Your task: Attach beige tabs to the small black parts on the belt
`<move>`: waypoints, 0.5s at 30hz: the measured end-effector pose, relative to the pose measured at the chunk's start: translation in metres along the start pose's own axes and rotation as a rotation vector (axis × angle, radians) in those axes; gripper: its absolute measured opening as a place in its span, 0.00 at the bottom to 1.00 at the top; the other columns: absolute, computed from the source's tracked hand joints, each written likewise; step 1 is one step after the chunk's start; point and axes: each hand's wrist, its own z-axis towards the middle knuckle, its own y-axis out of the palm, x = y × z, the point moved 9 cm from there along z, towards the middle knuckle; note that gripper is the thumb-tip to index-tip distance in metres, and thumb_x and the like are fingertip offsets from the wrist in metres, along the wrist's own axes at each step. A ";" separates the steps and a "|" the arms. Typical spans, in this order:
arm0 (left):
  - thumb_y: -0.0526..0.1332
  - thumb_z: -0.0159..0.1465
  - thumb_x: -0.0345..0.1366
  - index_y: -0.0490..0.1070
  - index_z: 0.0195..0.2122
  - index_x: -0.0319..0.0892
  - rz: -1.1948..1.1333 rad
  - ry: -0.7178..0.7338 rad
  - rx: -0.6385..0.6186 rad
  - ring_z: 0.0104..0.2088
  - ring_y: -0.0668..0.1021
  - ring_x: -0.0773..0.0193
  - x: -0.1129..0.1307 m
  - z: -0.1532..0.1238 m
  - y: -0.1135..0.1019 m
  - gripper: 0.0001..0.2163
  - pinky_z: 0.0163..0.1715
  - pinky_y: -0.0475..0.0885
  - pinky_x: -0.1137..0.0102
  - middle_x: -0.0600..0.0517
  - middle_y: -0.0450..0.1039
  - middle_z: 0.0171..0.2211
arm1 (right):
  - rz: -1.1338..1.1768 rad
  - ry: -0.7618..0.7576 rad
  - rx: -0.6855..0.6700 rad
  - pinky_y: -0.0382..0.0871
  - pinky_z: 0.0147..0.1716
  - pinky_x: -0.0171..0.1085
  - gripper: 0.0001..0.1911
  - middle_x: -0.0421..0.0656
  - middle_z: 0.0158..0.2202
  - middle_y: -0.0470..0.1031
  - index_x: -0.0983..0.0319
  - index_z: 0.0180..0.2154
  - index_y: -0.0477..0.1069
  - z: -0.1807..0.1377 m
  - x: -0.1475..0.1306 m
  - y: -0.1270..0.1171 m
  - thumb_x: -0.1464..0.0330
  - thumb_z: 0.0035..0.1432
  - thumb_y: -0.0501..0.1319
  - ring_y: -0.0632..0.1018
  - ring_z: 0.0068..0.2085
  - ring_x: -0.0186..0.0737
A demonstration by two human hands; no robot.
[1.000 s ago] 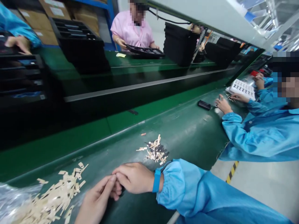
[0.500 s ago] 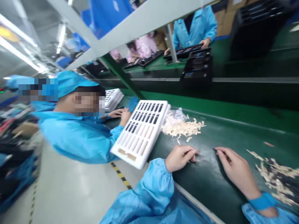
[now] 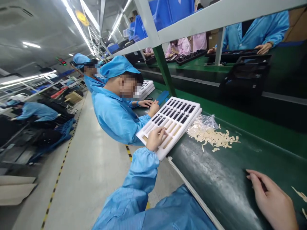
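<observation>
My left hand [image 3: 155, 139] is over the near part of a white foam tray [image 3: 176, 150], its fingers bent together. Whatever it may hold there is hidden. The tray has rows of slots, several filled with small black strips [image 3: 178, 105] and others showing a tan bottom. Low over the green work surface is my right hand [image 3: 273, 196], thumb and forefinger pinched. A small dark bit shows at its fingertips, too small to name. Between the hands, beyond the tray's right side, lies a heap of cream-coloured paper-like scraps [image 3: 216, 137].
A crumpled clear plastic bag [image 3: 206, 121] lies against the scraps. A co-worker in blue [image 3: 115, 111] sits just past the tray, hands on the bench. A green post [image 3: 165, 70] and grey rail [image 3: 216, 24] cross above. The bench's pale edge [image 3: 194, 193] runs beside my lap.
My left hand has moved left from above the bench onto the tray. My right hand remains pinched over the bench. The camera view has swung left.
</observation>
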 end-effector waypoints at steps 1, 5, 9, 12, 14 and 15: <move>0.54 0.72 0.41 0.77 0.46 0.39 0.025 -0.013 0.026 0.43 0.82 0.60 -0.009 0.004 -0.005 0.15 0.47 0.73 0.69 0.48 0.83 0.39 | -0.001 0.003 0.005 0.75 0.24 0.42 0.23 0.41 0.46 0.84 0.50 0.48 0.77 0.000 0.000 0.000 0.46 0.64 0.54 0.83 0.31 0.47; 0.54 0.71 0.37 0.76 0.50 0.38 0.149 -0.053 0.122 0.47 0.81 0.56 -0.030 0.030 -0.021 0.15 0.53 0.71 0.65 0.45 0.81 0.47 | 0.004 -0.008 0.029 0.75 0.24 0.41 0.22 0.43 0.45 0.84 0.51 0.45 0.78 0.003 -0.009 -0.003 0.46 0.64 0.54 0.82 0.29 0.47; 0.59 0.66 0.33 0.78 0.47 0.37 0.261 -0.060 0.089 0.49 0.79 0.51 -0.037 0.064 -0.021 0.11 0.54 0.69 0.61 0.42 0.79 0.47 | 0.003 -0.021 0.048 0.76 0.25 0.41 0.22 0.43 0.45 0.84 0.52 0.45 0.79 0.003 -0.016 -0.007 0.47 0.64 0.54 0.82 0.29 0.46; 0.66 0.62 0.32 0.78 0.45 0.35 0.329 -0.069 0.020 0.47 0.79 0.51 -0.039 0.080 -0.017 0.11 0.53 0.70 0.61 0.41 0.77 0.47 | 0.005 -0.043 0.055 0.76 0.25 0.41 0.22 0.43 0.45 0.84 0.52 0.44 0.79 0.001 -0.017 -0.008 0.47 0.64 0.54 0.81 0.27 0.45; 0.68 0.61 0.33 0.78 0.45 0.36 0.371 -0.069 -0.030 0.48 0.78 0.53 -0.038 0.084 -0.014 0.12 0.53 0.71 0.60 0.41 0.76 0.48 | -0.006 -0.069 0.061 0.75 0.24 0.40 0.22 0.42 0.46 0.84 0.51 0.44 0.78 0.000 -0.016 -0.007 0.46 0.64 0.54 0.81 0.26 0.44; 0.68 0.63 0.34 0.77 0.46 0.36 0.389 -0.064 -0.053 0.49 0.78 0.54 -0.037 0.085 -0.012 0.12 0.54 0.72 0.59 0.42 0.76 0.49 | -0.017 -0.088 0.081 0.75 0.23 0.40 0.21 0.42 0.46 0.84 0.50 0.44 0.78 0.000 -0.015 -0.007 0.47 0.64 0.55 0.81 0.26 0.44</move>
